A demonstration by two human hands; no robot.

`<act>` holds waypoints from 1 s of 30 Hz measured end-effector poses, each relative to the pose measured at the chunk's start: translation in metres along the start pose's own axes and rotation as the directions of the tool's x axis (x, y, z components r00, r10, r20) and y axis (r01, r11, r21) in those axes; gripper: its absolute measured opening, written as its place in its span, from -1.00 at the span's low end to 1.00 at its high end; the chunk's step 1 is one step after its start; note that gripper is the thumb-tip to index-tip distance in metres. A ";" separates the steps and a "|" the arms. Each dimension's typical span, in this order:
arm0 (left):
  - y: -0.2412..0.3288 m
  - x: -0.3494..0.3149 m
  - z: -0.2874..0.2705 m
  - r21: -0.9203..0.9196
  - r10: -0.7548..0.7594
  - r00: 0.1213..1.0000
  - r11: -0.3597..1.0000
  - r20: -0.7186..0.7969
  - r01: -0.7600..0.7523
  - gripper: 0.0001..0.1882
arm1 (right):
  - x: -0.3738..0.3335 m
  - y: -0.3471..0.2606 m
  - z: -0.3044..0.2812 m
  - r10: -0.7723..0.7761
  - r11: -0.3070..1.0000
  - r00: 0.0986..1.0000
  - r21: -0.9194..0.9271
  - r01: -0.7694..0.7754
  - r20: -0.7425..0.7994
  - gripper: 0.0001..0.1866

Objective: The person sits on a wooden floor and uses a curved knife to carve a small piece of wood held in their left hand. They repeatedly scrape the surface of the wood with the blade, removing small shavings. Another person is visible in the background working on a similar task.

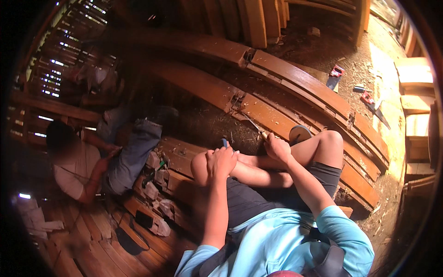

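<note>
My right hand (277, 148) is closed around the light wooden handle of a long, thin metal tool (251, 122), which looks like a chisel. Its blade points up and left, toward a joint in the nearer brown timber beam (267, 112). My left hand (222, 161) lies over my bent left knee and lower leg. Just beyond its fingers a small blue piece (224, 142) sticks up; whether the hand grips it is unclear, since the fingertips are partly hidden. A dark sandal sole (300, 133) shows behind my right shin.
A second long beam (300, 76) runs beyond the first. Two red-handled saws, one (336, 71) farther and one (368, 98) nearer, lie on the shaving-strewn ground at right. A seated person (76, 161) works at left, near wooden blocks (159, 225) and a dark cap-like item (131, 239).
</note>
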State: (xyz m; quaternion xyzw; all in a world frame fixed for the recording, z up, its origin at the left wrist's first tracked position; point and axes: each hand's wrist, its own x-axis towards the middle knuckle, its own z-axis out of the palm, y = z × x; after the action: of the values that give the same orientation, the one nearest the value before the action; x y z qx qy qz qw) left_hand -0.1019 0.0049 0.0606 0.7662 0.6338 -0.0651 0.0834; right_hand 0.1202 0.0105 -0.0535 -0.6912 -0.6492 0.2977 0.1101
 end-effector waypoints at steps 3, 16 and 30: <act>-0.001 0.000 0.004 -0.020 0.020 0.998 1.000 -0.068 -0.022 -0.65 | 0.001 -0.001 -0.004 -0.017 1.000 1.000 -0.002 0.017 0.022 -0.63; -0.005 0.009 0.011 -0.022 -0.012 0.999 1.000 -0.034 0.011 -0.64 | 0.018 0.010 0.009 0.092 0.993 0.996 -0.072 -0.092 -0.001 -0.68; -0.006 0.003 0.010 -0.131 -0.049 0.998 0.991 -0.049 0.042 -0.65 | 0.041 0.049 0.029 0.040 0.948 0.998 0.316 -0.051 0.041 -0.64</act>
State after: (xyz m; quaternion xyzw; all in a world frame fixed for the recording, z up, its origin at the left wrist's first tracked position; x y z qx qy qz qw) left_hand -0.1075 0.0067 0.0496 0.7460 0.6559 -0.0056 0.1147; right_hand 0.1442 0.0366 -0.1147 -0.6742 -0.5787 0.4122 0.2014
